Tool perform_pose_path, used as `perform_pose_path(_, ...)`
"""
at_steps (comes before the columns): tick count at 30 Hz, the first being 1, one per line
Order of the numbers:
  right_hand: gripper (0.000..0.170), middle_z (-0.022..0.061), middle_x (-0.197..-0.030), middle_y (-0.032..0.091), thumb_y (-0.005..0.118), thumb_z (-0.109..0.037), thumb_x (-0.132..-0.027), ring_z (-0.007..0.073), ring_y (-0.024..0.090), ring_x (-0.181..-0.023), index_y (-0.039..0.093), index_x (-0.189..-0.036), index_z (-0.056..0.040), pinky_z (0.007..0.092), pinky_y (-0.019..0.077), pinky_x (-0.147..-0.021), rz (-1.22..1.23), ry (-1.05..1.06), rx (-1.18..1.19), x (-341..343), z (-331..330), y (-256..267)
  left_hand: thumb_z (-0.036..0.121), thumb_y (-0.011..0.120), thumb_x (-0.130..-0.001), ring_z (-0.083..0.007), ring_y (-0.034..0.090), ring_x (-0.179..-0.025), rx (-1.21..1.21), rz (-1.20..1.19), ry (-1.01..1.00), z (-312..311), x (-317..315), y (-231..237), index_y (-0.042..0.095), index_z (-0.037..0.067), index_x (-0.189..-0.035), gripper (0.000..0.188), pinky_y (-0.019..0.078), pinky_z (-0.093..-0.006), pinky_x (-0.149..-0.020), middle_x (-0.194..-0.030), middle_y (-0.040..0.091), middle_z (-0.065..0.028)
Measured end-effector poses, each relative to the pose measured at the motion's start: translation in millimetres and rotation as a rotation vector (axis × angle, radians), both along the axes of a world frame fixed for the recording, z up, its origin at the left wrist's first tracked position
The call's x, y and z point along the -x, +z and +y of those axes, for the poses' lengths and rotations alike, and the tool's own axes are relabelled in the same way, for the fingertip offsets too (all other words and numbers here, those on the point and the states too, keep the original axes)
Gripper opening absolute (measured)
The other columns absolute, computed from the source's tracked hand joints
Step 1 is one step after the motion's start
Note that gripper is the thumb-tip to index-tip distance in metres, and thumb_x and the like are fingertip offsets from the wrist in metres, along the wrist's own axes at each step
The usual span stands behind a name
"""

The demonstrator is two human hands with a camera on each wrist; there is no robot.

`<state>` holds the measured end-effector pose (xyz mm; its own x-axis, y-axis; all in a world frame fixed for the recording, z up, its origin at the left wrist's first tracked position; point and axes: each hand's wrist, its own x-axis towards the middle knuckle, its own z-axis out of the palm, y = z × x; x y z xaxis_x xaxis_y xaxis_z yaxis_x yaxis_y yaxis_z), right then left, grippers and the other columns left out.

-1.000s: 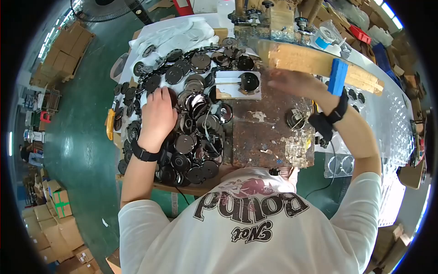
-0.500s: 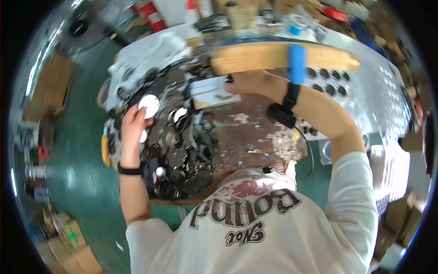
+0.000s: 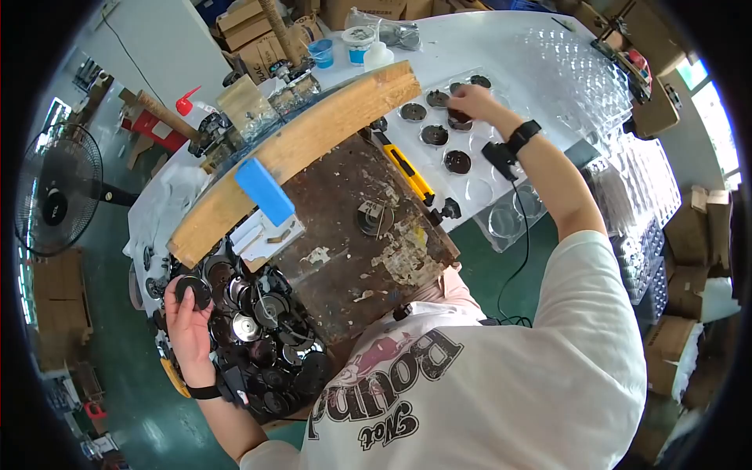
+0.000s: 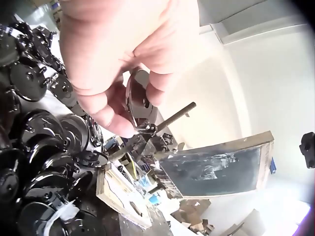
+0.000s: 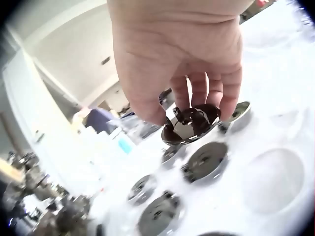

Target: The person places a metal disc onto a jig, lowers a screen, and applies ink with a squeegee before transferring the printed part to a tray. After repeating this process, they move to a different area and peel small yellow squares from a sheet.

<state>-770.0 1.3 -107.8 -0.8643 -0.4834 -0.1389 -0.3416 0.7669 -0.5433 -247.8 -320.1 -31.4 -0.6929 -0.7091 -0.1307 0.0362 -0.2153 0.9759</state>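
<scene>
At the left, my left hand (image 3: 189, 338) holds a shiny dark metal disc (image 4: 138, 93) by its edge, thumb on one side and fingers on the other. It is raised beside a heap of similar dark discs (image 3: 270, 376). My right hand (image 3: 479, 103) reaches out over a clear plastic tray (image 3: 479, 190) with round pockets. Between its thumb and fingers it grips another dark dish-shaped disc (image 5: 191, 125) with a small clip-like fitting, close above the tray. Several like discs (image 5: 207, 161) sit in neighbouring pockets.
A curved wooden board (image 3: 313, 149) with a blue block (image 3: 265, 192) spans above the stained worktop (image 3: 329, 227). A white plate (image 3: 266, 235) lies at its left. A yellow cutter knife (image 3: 407, 168) lies right of the worktop. Stacked clear trays (image 3: 564, 70) stand farther back.
My right hand has moved from the worktop to the clear tray, carrying a disc. My left hand has lifted a disc from the heap. The head view has swung toward the right.
</scene>
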Motion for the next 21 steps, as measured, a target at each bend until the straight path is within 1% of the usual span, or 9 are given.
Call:
perform_pose_path(5, 0.035, 0.0059, -0.084, 0.064, 0.059, -0.035, -0.076, 0.0166, 0.061, -0.068, 0.066, -0.093, -0.0051, 0.0297, 0.0510, -0.056, -0.107, -0.435, -0.047, 76.6, 79.3, -35.1, 0.009, 0.053, -0.089, -0.0098, 0.056, -0.089, -0.001, -0.085, -0.060, 0.7, 3.3, -1.5, 0.046, 0.012, -0.122, 0.034, 0.0480, -0.0263, -0.073, -0.106, 0.057, -0.0012)
perform_pose_path(7, 0.034, 0.0065, -0.088, 0.064, 0.058, -0.032, -0.077, 0.0174, 0.061, -0.073, 0.065, -0.095, -0.0039, 0.0299, 0.0518, -0.057, -0.061, -0.571, 0.024, 98.9, 104.1, -52.1, 0.009, 0.053, -0.089, -0.0096, 0.056, -0.089, 0.049, -0.133, -0.073, 4.2, 10.4, 0.5, 0.046, 0.011, -0.122, 0.034, 0.0480, -0.0258, -0.072, -0.106, 0.057, -0.0013)
perform_pose_path(9, 0.033, 0.0075, -0.089, 0.062, 0.058, -0.029, -0.078, 0.0181, 0.060, -0.075, 0.065, -0.098, -0.0033, 0.0305, 0.0525, -0.060, -0.014, -0.599, 0.218, 105.4, 120.6, -61.6, 0.010, 0.054, -0.088, -0.0092, 0.056, -0.088, 0.143, -0.224, -0.098, 10.9, 22.0, 2.3, 0.045, 0.011, -0.122, 0.035, 0.0482, -0.0248, -0.071, -0.107, 0.057, -0.0015)
perform_pose_path(11, 0.035, 0.0078, -0.090, 0.061, 0.058, -0.028, -0.079, 0.0178, 0.058, -0.077, 0.063, -0.103, -0.0042, 0.0307, 0.0528, -0.064, -0.009, -0.543, 0.196, 102.9, 120.7, -56.7, 0.010, 0.055, -0.087, -0.0087, 0.057, -0.086, 0.210, -0.289, -0.081, 18.1, 36.3, 0.9, 0.045, 0.010, -0.123, 0.037, 0.0474, -0.0224, -0.069, -0.106, 0.058, -0.0015)
perform_pose_path(13, 0.036, 0.0064, -0.092, 0.060, 0.058, -0.028, -0.080, 0.0157, 0.057, -0.079, 0.061, -0.108, -0.0058, 0.0306, 0.0521, -0.066, -0.007, -0.508, 0.250, 89.7, 110.7, -44.3, 0.007, 0.059, -0.085, -0.0098, 0.057, -0.088, 0.279, -0.228, -0.160, 19.5, 52.8, -5.3, 0.045, 0.005, -0.121, 0.039, 0.0466, -0.0220, -0.065, -0.109, 0.058, -0.0045)
perform_pose_path(15, 0.037, 0.0047, -0.095, 0.060, 0.059, -0.029, -0.080, 0.0143, 0.056, -0.082, 0.059, -0.110, -0.0062, 0.0288, 0.0504, -0.068, 0.005, -0.417, 0.222, 91.0, 93.5, -37.5, 0.009, 0.061, -0.084, -0.0103, 0.057, -0.089, 0.277, -0.253, -0.252, 12.0, 70.5, -10.6, 0.047, 0.004, -0.121, 0.040, 0.0470, -0.0232, -0.067, -0.104, 0.061, -0.0042)
perform_pose_path(17, 0.035, 0.0036, -0.095, 0.060, 0.058, -0.027, -0.082, 0.0134, 0.056, -0.082, 0.059, -0.110, -0.0059, 0.0274, 0.0492, -0.069, -0.023, -0.317, 0.310, 68.4, 64.4, -18.7, 0.016, 0.057, -0.087, -0.0074, 0.057, -0.087, 0.462, -0.381, -0.398, -0.2, 90.7, -18.3, 0.050, 0.011, -0.123, 0.037, 0.0456, -0.0210, -0.068, -0.098, 0.062, 0.0010)
perform_pose_path(19, 0.034, 0.0025, -0.095, 0.060, 0.057, -0.026, -0.084, 0.0124, 0.056, -0.082, 0.059, -0.111, -0.0057, 0.0259, 0.0480, -0.071, -0.041, -0.244, 0.398, 41.3, 33.5, 13.3, 0.020, 0.057, -0.088, -0.0084, 0.057, -0.086, 0.738, -0.568, -0.446, 6.9, 117.5, -7.2, 0.052, 0.012, -0.122, 0.035, 0.0469, -0.0243, -0.073, -0.096, 0.062, 0.0006)
perform_pose_path(21, 0.028, 0.0010, -0.096, 0.061, 0.053, -0.020, -0.088, 0.0099, 0.056, -0.084, 0.059, -0.110, -0.0038, 0.0222, 0.0450, -0.074, -0.015, -0.087, 0.447, 13.2, 2.3, 42.4, 0.023, 0.057, -0.087, -0.0106, 0.058, -0.086, 0.755, -0.493, -0.459, -4.6, 141.5, -32.0, 0.052, 0.012, -0.122, 0.037, 0.0464, -0.0258, -0.075, -0.095, 0.063, -0.0007)
